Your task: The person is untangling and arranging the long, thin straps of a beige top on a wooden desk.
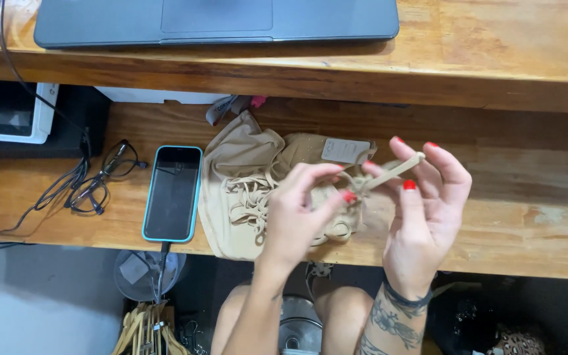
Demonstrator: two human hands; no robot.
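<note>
A beige strappy garment [244,177] lies on the lower wooden shelf [527,217], with a small grey tag [345,150] on it. My left hand [297,213] hovers over the garment and pinches a thin beige strap [392,172] near its knot. My right hand [428,210] holds the same strap's free end between thumb and fingers, palm turned toward me. The strap runs taut between both hands, just above the garment's right edge.
A phone [173,192] in a teal case lies left of the garment, with a cable plugged in. Eyeglasses [103,177] and black cables lie further left. A grey laptop [215,21] sits on the upper desk. A white device [14,110] stands at far left. Hangers [146,329] are below.
</note>
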